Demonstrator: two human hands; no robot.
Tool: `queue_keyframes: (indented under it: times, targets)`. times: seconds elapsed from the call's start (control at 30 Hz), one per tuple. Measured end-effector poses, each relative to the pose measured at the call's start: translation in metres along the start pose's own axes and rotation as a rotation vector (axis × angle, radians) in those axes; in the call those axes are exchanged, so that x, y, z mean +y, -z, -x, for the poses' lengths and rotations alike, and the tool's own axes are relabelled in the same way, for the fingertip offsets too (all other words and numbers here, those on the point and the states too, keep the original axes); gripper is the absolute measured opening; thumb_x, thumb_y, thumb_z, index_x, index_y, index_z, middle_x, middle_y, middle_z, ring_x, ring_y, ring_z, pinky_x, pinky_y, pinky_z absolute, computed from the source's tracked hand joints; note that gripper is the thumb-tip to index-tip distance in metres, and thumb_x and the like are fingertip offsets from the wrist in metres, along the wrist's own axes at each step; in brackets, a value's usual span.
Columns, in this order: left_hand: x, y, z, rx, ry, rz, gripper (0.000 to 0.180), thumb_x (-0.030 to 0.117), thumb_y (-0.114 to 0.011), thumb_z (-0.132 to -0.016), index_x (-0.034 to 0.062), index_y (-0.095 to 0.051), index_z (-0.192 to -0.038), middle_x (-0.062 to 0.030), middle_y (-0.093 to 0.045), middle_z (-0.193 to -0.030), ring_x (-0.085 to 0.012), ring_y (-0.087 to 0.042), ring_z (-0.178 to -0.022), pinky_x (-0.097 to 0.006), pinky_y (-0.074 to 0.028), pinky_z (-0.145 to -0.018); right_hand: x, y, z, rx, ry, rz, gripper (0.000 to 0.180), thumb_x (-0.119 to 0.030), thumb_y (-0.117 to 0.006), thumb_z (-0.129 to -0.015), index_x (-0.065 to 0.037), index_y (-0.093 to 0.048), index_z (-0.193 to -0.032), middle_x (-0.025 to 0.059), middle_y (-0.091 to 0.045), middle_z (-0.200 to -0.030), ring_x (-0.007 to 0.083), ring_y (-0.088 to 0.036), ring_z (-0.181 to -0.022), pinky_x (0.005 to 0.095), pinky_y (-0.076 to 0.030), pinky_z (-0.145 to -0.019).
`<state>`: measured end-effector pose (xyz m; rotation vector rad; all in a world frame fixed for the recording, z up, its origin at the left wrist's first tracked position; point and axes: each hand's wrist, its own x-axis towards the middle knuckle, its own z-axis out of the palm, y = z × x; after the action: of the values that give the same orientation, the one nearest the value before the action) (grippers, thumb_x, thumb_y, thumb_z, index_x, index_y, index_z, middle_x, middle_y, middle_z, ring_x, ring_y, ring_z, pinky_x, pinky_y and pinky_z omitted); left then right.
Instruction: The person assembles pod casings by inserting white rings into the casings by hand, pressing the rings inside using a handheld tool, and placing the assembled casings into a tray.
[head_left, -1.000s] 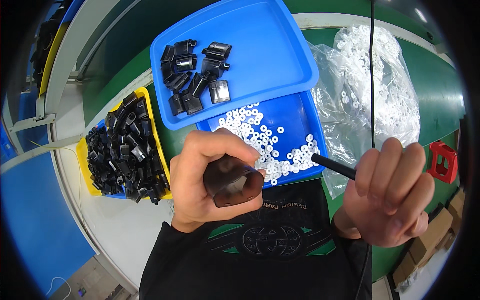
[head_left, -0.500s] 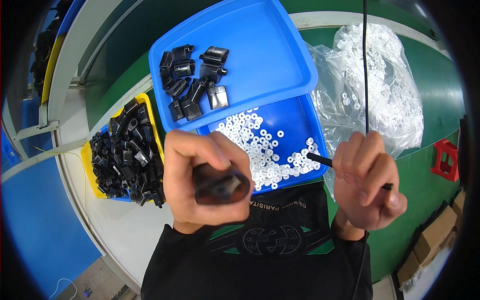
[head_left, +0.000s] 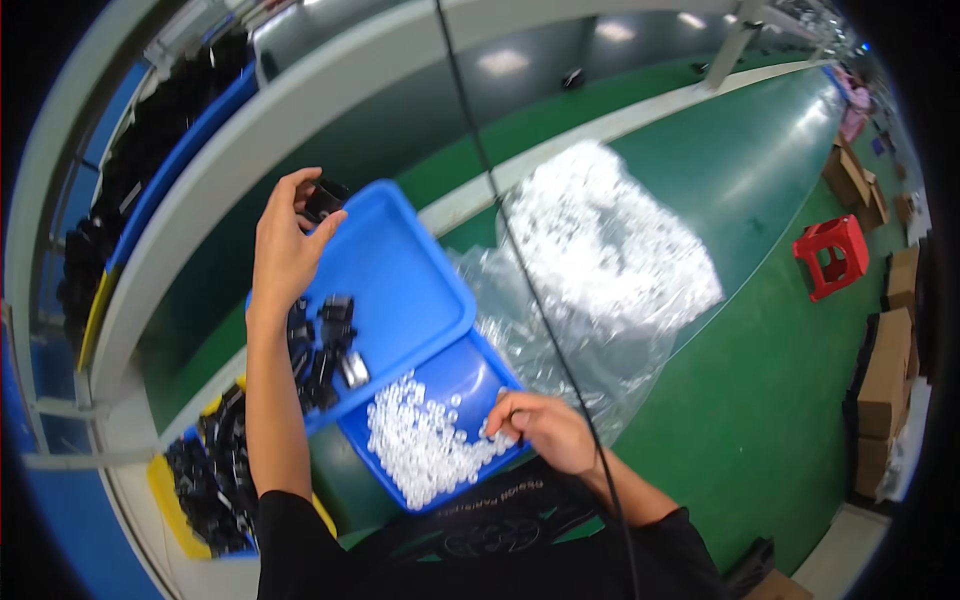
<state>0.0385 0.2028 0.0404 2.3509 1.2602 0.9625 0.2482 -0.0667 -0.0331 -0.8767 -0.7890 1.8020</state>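
Grasping blk part (head_left: 325, 198) betw. thumb + fingers of L hand (head_left: 285, 240), approx. 10 o'clock in view, by far L side of upper tray (head_left: 405, 275); can't tell re contact w/ tray. Reaching w/ L arm along tray's 9 o'clock side, hiding some of it.

Holding R hand (head_left: 550, 428) at approx. 5 o'clock, fingers curled, right by wht rings (head_left: 415, 450) at 3-4 o'clock side of lower tray (head_left: 465, 370). Showing dark item (head_left: 519, 422) near fingertips, too blurry to ID; can't tell if gripped, nor if touching rings.

At 7-8 o'clock in upper tray: clustered blk pcs (head_left: 335, 320), one w/ bright glare. At approx. 7 o'clock in view: lower tray, butted against upper tray's near edge, w/ rings spread over most of its base.

At 8 o'clock: yellow bin (head_left: 175, 510), full of blk pcs, partly behind L arm. At 2 o'clock: clear bag (head_left: 610, 230) stuffed w/ wht bits, lying on green table (head_left: 700, 140). At 3 o'clock: red stool (head_left: 835, 255); just past 3, cardboard boxes (head_left: 888, 370). From 12 to 5 o'clock: blk cable (head_left: 545, 310), crossing in front of bag + R forearm.
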Motion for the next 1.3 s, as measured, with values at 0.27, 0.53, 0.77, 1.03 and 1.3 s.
queue_keyframes:
  times: [0.27,0.53,0.77,1.03,1.3]
  targets:
    - [-0.121,-0.07,-0.103,-0.203,0.158,-0.164,0.052,0.027,-0.071,-0.078,0.0055,-0.056,-0.123,-0.0194,-0.062,-0.117,-0.0329,-0.059,-0.111,-0.04,-0.046,-0.096,-0.011,-0.008,0.018,-0.14,0.102,-0.287,0.029,-0.012,-0.047,-0.084,0.012,-0.063,-0.084,0.0133,-0.055,-0.085,0.0184,-0.046,-0.08,0.0282,-0.035,-0.076]
    - [-0.145,-0.084,-0.099,-0.59,0.286,-0.209,0.052,0.028,-0.07,-0.078,0.006,-0.058,-0.123,-0.0184,-0.059,-0.124,-0.0325,-0.056,-0.116,-0.039,-0.044,-0.1,-0.026,-0.006,0.029,-0.122,0.221,-0.095,0.028,-0.013,-0.048,-0.086,0.009,-0.065,-0.092,0.0075,-0.051,-0.086,0.0155,-0.043,-0.081,0.0272,-0.033,-0.077]
    - [-0.059,-0.012,-0.032,-0.37,0.11,-0.227,0.046,0.028,-0.064,-0.084,0.0062,-0.057,-0.124,-0.019,-0.056,-0.12,-0.0354,-0.052,-0.115,-0.041,-0.042,-0.099,-0.036,0.002,0.013,-0.067,0.259,0.376,0.023,-0.011,-0.049,-0.078,0.004,-0.068,-0.082,0.0091,-0.054,-0.082,0.0207,-0.046,-0.083,0.0293,-0.035,-0.077]
    - [0.005,0.028,0.115,-0.451,0.272,-0.364,0.044,0.027,-0.069,-0.082,0.0022,-0.06,-0.117,-0.0159,-0.057,-0.112,-0.033,-0.054,-0.109,-0.04,-0.045,-0.094,-0.007,-0.008,-0.026,0.081,0.384,1.333,0.02,-0.002,-0.056,-0.081,-0.003,-0.062,-0.099,0.0123,-0.052,-0.085,0.0314,-0.045,-0.081,0.0402,-0.039,-0.075]
    - [0.005,0.011,0.162,-0.229,0.312,-0.229,0.041,0.013,-0.073,-0.079,0.003,-0.06,-0.117,-0.0129,-0.051,-0.111,-0.0298,-0.055,-0.104,-0.038,-0.049,-0.087,0.013,-0.014,-0.032,0.012,0.332,1.716,0.036,-0.004,-0.061,-0.074,0.002,-0.059,-0.109,0.014,-0.051,-0.088,0.0331,-0.047,-0.083,0.0435,-0.041,-0.075]
